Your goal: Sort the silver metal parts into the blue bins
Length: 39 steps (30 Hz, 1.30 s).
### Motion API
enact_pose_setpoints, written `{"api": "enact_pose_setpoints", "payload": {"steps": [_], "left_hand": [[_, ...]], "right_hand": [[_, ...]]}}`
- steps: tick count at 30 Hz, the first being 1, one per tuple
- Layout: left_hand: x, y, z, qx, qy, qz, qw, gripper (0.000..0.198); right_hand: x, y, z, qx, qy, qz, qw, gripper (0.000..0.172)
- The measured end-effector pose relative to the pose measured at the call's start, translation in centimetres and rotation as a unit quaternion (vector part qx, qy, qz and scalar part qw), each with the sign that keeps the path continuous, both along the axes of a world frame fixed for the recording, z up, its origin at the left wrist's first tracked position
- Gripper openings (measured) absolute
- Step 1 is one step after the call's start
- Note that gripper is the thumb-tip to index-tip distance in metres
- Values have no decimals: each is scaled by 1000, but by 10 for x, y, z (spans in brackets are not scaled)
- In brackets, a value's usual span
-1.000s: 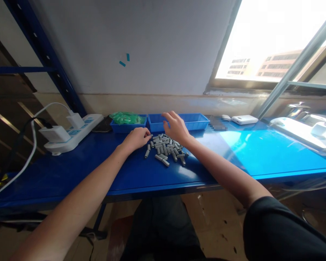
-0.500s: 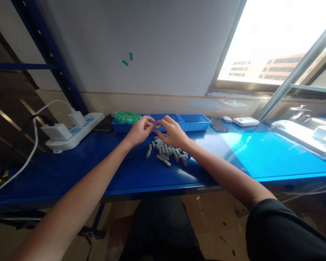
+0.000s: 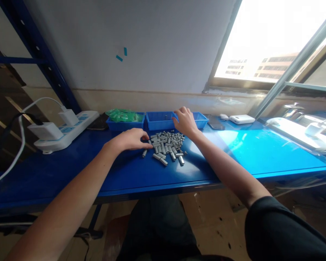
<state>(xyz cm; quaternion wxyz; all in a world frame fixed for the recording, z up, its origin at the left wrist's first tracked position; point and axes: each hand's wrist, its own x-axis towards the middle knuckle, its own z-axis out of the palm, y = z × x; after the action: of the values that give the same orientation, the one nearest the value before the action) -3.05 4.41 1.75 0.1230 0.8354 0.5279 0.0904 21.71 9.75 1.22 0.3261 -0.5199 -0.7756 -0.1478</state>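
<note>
My left hand (image 3: 132,139) is low at the left edge of a pile of grey metal hex standoffs (image 3: 163,148). Its thumb and forefinger close around one standoff (image 3: 150,143) there; the other fingers are mostly hidden behind the hand. My right hand (image 3: 185,121) hovers over the join of the middle blue tray (image 3: 159,125) and the right blue tray (image 3: 202,117), fingers apart, with nothing visible in them. Small metal screws (image 3: 177,137) lie heaped behind the standoffs. A small dark piece (image 3: 166,117) shows inside the middle tray.
Green plastic packaging (image 3: 125,115) fills the left blue tray (image 3: 125,126). At the left lie a power strip (image 3: 67,136) with plugged-in chargers and a dark phone (image 3: 97,122). Another phone-like item (image 3: 216,122) and a white box (image 3: 242,119) rest at the back right of the blue table (image 3: 119,177).
My hands were together above the pile with a small piece between their fingertips. Now they are apart: the left has dropped to the standoffs, the right has moved to the trays and opened.
</note>
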Motion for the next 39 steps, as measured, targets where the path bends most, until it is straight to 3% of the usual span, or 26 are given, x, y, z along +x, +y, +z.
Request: {"api": "enact_pose_setpoints", "payload": {"steps": [3,6,11,15,19,23,27,29,34,39], "left_hand": [[6,0,-4,16,10,-6,1000,43],[6,-1,-1,60,2,24,998,41],[-3,-1,9,79,-163,56,982,44],[-3,-3,12,42,-273,27,961,54],[-2,-5,14,12,-279,-20,960,55],[-11,-5,12,-73,-134,-79,985,44],[-18,-1,5,-78,12,-103,992,30],[-16,2,3,-60,24,-85,994,26],[-2,0,3,79,-93,-30,992,25],[7,-4,3,127,-217,-14,968,25]], "right_hand": [[-12,-9,-3,-12,-5,45,999,32],[-28,-26,-2,-32,-29,152,987,32],[-43,-44,-4,-15,-73,279,957,37],[-49,-52,-2,37,-75,259,962,29],[-50,-55,8,79,-49,211,973,30],[-32,-39,17,95,19,100,990,33],[-10,-20,14,11,3,-33,999,30],[-9,-19,9,-36,-14,-15,999,30],[-42,-42,-5,-42,-41,174,983,31],[-57,-54,-9,-18,-58,201,978,26]]}}
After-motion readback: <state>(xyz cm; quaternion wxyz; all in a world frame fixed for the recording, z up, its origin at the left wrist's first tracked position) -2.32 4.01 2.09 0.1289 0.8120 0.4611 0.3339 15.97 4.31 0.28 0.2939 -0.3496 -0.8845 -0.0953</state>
